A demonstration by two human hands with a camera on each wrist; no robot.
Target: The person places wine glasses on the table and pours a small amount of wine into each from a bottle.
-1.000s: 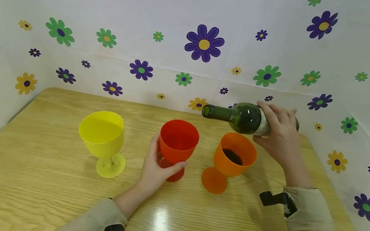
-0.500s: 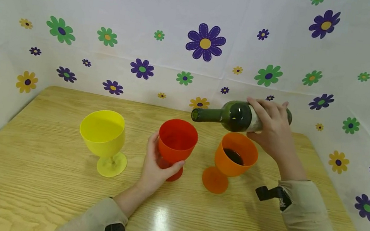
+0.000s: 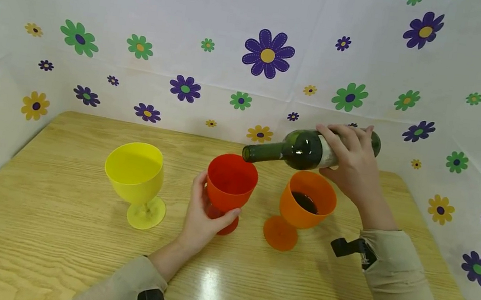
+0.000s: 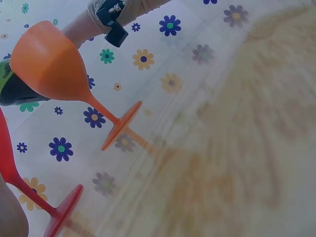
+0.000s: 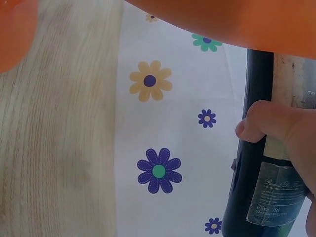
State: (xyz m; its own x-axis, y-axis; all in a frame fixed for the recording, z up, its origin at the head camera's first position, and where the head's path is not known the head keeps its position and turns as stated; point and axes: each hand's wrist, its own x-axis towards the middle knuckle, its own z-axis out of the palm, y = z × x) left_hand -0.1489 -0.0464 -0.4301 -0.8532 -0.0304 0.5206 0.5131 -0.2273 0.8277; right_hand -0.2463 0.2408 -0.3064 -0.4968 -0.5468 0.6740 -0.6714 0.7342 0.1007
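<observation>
My right hand [image 3: 352,167] grips a green glass wine bottle [image 3: 303,149] by its labelled body. The bottle lies nearly level, its neck dipping slightly, and its mouth overlaps the right rim of a red goblet [image 3: 227,189] in the head view. Around that goblet's stem, just under the bowl, curl the fingers and thumb of my left hand [image 3: 204,218]. Dark liquid shows inside an orange goblet [image 3: 307,207], which stands right of the red one, below the bottle. In the right wrist view my thumb [image 5: 256,123] presses along the bottle's side near its label.
A yellow goblet [image 3: 133,179] stands to the left on the wooden table [image 3: 52,226]. Behind the table and along its sides hangs a white cloth [image 3: 171,14] printed with flowers.
My right hand has brought the bottle leftward, and its neck now tips lower, with the mouth at the red goblet's rim. My left hand keeps its hold on the stem.
</observation>
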